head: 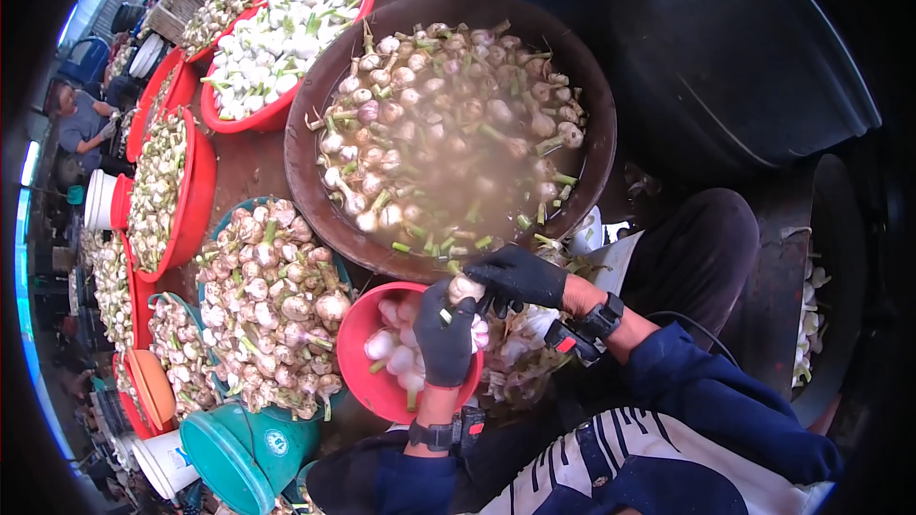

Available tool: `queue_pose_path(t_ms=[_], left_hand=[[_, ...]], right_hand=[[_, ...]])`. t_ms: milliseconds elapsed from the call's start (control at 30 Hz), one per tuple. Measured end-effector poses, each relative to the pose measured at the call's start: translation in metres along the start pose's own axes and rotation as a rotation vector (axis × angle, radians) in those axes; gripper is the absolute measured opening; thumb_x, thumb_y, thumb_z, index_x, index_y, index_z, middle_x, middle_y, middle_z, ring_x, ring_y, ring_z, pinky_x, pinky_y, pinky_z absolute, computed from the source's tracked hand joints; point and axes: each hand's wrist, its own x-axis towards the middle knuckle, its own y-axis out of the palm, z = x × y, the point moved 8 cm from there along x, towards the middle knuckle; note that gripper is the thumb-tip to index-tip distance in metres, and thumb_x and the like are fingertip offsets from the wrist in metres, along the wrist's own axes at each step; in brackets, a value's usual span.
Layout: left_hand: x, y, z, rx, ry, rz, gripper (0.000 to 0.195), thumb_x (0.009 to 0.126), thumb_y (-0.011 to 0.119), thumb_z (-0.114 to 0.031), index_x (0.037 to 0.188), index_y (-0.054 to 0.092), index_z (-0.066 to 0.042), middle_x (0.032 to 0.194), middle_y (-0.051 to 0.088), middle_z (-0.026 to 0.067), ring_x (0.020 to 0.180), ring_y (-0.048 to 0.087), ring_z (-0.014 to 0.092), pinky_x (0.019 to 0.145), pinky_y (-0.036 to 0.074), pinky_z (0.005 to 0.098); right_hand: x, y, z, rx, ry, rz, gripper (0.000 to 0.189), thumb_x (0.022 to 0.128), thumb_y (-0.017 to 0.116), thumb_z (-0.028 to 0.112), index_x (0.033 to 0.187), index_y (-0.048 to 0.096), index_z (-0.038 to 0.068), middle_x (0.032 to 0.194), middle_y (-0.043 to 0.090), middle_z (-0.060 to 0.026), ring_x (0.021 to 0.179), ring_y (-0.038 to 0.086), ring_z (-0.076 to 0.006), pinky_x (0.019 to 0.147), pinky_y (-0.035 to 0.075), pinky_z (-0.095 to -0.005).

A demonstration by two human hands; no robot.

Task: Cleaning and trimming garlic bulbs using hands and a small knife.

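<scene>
Both my hands wear black gloves and meet over the rim of a red bucket [354,372]. My left hand [445,340] has its fingers closed around a garlic bulb [466,289] with a short cut stem. At the bulb's upper side, the bent fingers of my right hand [522,277] touch it; whether they hold anything more is hidden. A pinkish bulb [480,333] shows past my left thumb, held or lying behind it, I cannot tell. Pale bulbs [402,360] lie inside the bucket. Loose garlic skins [526,343] are heaped to its right.
Beyond my hands stands a wide brown basin [308,157] of murky water with floating garlic [390,111]. Heaped unpeeled bulbs [275,315] fill a tub at left. A red tub [250,120] holds white garlic. A teal bucket [236,458] lies tilted. A person [82,125] sits far left.
</scene>
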Motion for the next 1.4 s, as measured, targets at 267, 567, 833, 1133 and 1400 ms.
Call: queue_pose_path(t_ms=[267,567,833,1133,1400], left_hand=[[0.000,-0.014,0.002,0.135,0.112,-0.164,0.022,0.079,0.066,-0.004,0.098,0.056,0.000,0.084,0.058,0.0056,0.075,0.055,0.014,0.068,0.046,0.0271],[-0.016,-0.001,-0.014,0.355,0.316,-0.097,0.019,0.082,0.063,-0.012,0.095,0.058,0.000,0.073,0.059,0.0063,0.061,0.057,0.013,0.053,0.045,0.0284],[-0.012,-0.001,-0.012,0.210,0.138,0.084,0.015,0.084,0.065,-0.014,0.091,0.059,-0.002,0.062,0.056,0.0021,0.050,0.051,0.008,0.046,0.041,0.0240],[-0.024,-0.020,-0.018,0.371,0.070,0.081,0.021,0.081,0.065,-0.013,0.098,0.058,-0.002,0.082,0.064,0.0110,0.075,0.063,0.021,0.068,0.049,0.0305],[-0.037,-0.010,-0.036,0.319,0.076,0.002,0.012,0.084,0.062,-0.012,0.090,0.058,-0.002,0.068,0.061,0.0071,0.060,0.059,0.018,0.055,0.047,0.0315]], right_hand=[[-0.050,0.002,0.048,-0.613,-0.717,-0.717,0.013,0.071,0.072,0.014,0.079,0.066,0.007,0.071,0.061,-0.0097,0.063,0.061,-0.0261,0.055,0.048,-0.0337],[-0.058,0.014,0.032,-0.853,-0.763,-0.613,0.004,0.066,0.067,0.011,0.069,0.064,0.010,0.064,0.058,-0.0087,0.056,0.058,-0.0272,0.049,0.045,-0.0355],[-0.052,0.002,0.024,-0.607,-0.535,-0.570,0.013,0.064,0.066,0.017,0.062,0.061,0.005,0.058,0.057,-0.0138,0.055,0.058,-0.0314,0.053,0.047,-0.0372],[-0.051,0.017,0.021,-0.376,-0.493,-0.380,0.015,0.069,0.068,0.018,0.070,0.065,0.004,0.062,0.060,-0.0136,0.056,0.061,-0.0269,0.054,0.048,-0.0346],[-0.054,0.022,0.021,-0.651,-0.633,-0.532,0.015,0.065,0.069,0.020,0.067,0.064,0.006,0.062,0.059,-0.0130,0.057,0.060,-0.0298,0.053,0.048,-0.0369]])
